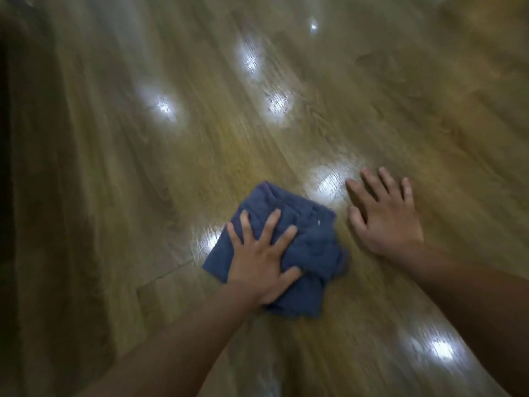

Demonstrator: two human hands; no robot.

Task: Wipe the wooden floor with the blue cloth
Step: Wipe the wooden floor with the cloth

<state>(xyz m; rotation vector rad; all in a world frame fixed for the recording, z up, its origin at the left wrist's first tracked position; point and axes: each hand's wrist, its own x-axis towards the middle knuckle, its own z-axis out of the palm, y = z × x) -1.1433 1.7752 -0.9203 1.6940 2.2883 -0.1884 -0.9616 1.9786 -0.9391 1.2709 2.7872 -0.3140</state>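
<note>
The left hand (262, 257) lay flat, fingers spread, pressing the cloth (309, 239) on the floor (200, 138). The right hand (385, 217) rested flat on the floor beside it, holding nothing.

On my feed I see the cloth (312, 242) as dusty dark blue, plain, with one tiny pale fleck (318, 222) on it. The floor (171, 173) is yellow-brown wood with darker streaky grain along the planks, greyer brown toward the left. White glare spots (164, 107) scattered across it, far left edge (4, 138) near black
</note>
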